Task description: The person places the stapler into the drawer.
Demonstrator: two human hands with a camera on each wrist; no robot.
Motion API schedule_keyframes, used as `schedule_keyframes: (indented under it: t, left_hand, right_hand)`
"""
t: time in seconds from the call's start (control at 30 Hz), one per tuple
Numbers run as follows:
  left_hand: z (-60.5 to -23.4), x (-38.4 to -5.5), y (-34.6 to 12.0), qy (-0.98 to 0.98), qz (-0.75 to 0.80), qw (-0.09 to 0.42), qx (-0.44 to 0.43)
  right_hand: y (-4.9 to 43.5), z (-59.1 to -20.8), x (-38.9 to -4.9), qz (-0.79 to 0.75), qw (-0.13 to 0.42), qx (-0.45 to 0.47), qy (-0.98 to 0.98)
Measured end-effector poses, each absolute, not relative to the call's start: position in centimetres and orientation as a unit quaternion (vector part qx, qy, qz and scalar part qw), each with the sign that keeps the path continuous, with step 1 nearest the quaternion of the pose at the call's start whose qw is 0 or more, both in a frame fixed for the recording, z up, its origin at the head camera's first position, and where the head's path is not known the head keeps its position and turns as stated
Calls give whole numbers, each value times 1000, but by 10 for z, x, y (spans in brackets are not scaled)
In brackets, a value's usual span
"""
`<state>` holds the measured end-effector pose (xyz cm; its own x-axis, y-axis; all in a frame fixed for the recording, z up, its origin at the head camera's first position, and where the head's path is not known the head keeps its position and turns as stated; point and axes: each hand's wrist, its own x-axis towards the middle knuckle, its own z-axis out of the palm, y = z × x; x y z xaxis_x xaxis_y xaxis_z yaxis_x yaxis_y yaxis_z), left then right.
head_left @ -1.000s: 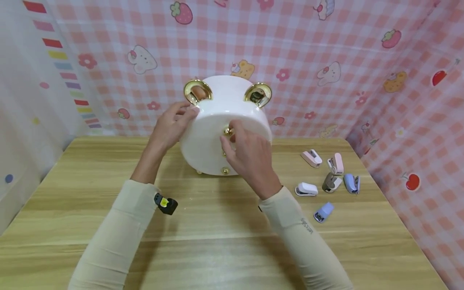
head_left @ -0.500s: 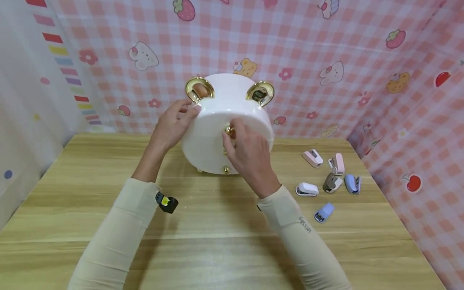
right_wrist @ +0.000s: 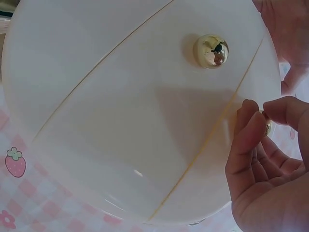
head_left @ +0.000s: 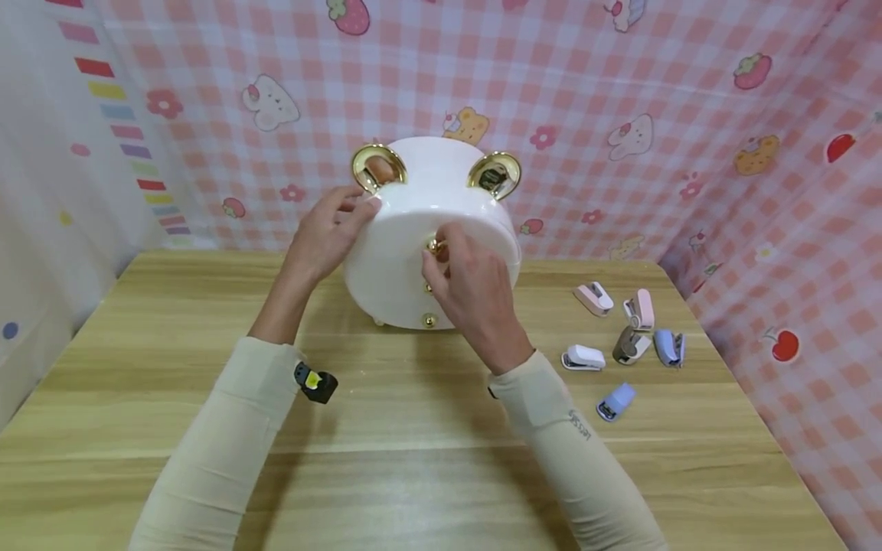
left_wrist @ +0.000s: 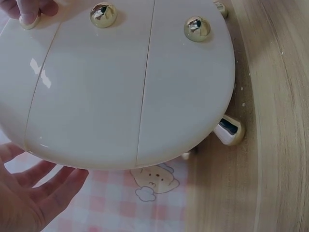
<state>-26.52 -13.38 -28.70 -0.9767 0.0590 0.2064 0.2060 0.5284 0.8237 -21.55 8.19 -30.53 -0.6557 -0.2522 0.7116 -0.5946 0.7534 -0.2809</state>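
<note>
Barely anything moved since earlier frame. White cabinet (head_left: 386,275) stands at back of table (head_left: 400,474); right hand (head_left: 477,287) pinches top knob (head_left: 432,246); left hand (head_left: 325,239), fingers loosely extended, touches cabinet. Probably rigid, slick, chippable; grasp knob, brace body.

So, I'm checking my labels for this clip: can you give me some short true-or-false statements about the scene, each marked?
1. The person's right grip pinches the top gold knob. True.
2. Four small staplers lie on the table. False: six do.
3. The left grip touches the white box. True.
4. The box's two ears are pink. False: they are gold.
5. Neither grip touches the bottom knob. True.
</note>
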Motion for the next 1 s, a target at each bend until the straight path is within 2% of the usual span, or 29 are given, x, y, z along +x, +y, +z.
schedule_keyframes:
  t: [0.33,0.67,1.0]
  left_hand:
    - [-286,-263,-138,-867,-487,71,-79]
    - [-285,-264,-136,-868,-486,43,-87]
    - [-284,-265,-135,-870,-484,47,-88]
  right_hand:
    - [83,-307,-209,254,347,255,-866]
    - [89,-310,-197,257,355,264,-859]
    - [94,-307,-181,256,358,277,-854]
